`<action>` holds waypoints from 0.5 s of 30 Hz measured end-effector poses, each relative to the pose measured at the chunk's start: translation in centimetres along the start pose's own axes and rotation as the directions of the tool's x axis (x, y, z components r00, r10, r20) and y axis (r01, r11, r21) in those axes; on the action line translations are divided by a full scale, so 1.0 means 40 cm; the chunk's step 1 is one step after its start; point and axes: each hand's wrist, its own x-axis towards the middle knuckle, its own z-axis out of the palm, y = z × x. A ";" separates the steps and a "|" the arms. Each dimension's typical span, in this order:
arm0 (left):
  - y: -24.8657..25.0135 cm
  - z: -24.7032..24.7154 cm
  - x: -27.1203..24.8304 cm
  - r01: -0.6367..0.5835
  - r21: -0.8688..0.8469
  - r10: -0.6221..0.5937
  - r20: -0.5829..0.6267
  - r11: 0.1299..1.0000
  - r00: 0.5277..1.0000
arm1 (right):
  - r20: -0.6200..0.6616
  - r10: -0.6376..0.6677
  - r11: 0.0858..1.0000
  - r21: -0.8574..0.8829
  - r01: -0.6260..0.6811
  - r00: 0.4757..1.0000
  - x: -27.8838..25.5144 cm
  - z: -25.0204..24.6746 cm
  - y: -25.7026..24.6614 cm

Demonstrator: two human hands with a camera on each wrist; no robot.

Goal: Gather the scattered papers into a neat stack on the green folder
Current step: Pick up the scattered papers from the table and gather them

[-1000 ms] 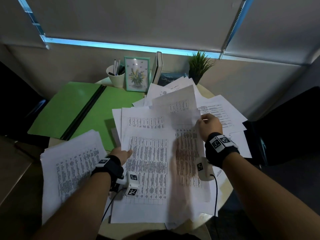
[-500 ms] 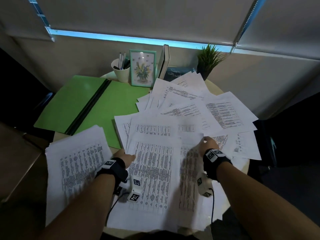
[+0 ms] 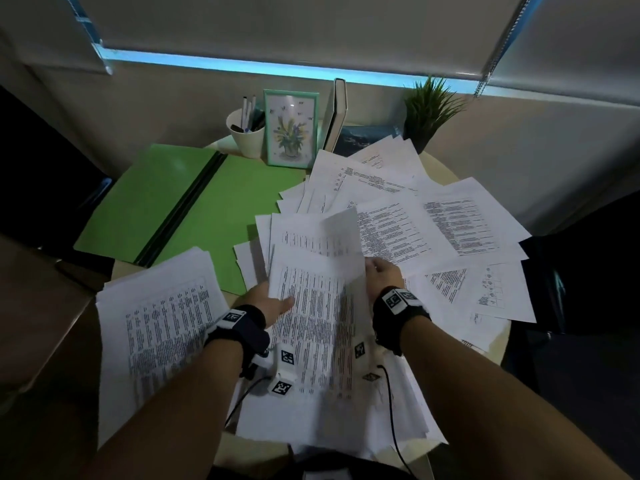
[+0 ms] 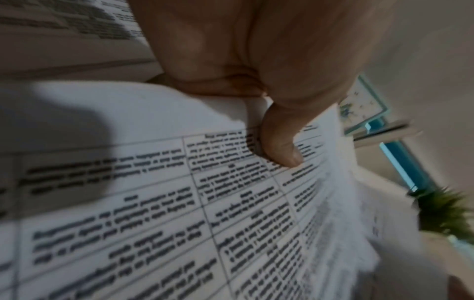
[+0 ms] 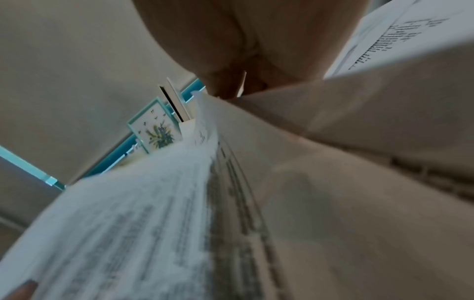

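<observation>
An open green folder [image 3: 194,209] lies at the back left of the round table. Printed white papers [image 3: 443,223] are scattered over the middle and right. My left hand [image 3: 272,301] holds the left edge of a gathered bundle of papers [image 3: 311,327], its thumb [image 4: 279,146] on the top sheet. My right hand [image 3: 382,273] pinches the bundle's right edge [image 5: 218,125] and lifts a sheet off it. A separate pile of papers [image 3: 159,327] lies at the front left, partly under my left forearm.
A pen cup [image 3: 247,133], a framed flower picture [image 3: 291,128], an upright book [image 3: 336,114] and a small potted plant [image 3: 429,109] stand along the table's back edge by the wall. Dark floor surrounds the table.
The right hand drew back toward me, then rose again at the bundle's right edge, lifting a sheet. The left hand stayed at the left edge. The camera view shifted.
</observation>
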 end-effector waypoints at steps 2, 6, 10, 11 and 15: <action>0.030 -0.020 -0.018 -0.055 -0.047 0.053 -0.037 0.997 0.998 | -0.002 0.003 0.994 0.109 -0.003 1.000 -0.015 -0.020 -0.020; 0.120 -0.063 -0.080 -0.205 -0.229 0.202 -0.035 0.952 0.979 | 0.168 0.031 0.942 0.324 -0.085 0.985 -0.046 -0.063 -0.045; 0.207 -0.112 -0.147 -0.310 -0.309 0.331 0.019 0.899 0.943 | 0.389 -0.075 0.887 0.446 -0.116 0.918 -0.077 -0.081 -0.069; 0.224 -0.125 -0.160 -0.318 -0.313 0.347 0.037 0.895 0.937 | 0.415 -0.091 0.887 0.447 -0.115 0.905 -0.068 -0.080 -0.066; 0.274 -0.169 -0.191 -0.399 -0.284 0.426 0.034 0.872 0.904 | 0.373 -0.145 0.860 0.506 -0.071 0.916 -0.093 -0.119 -0.107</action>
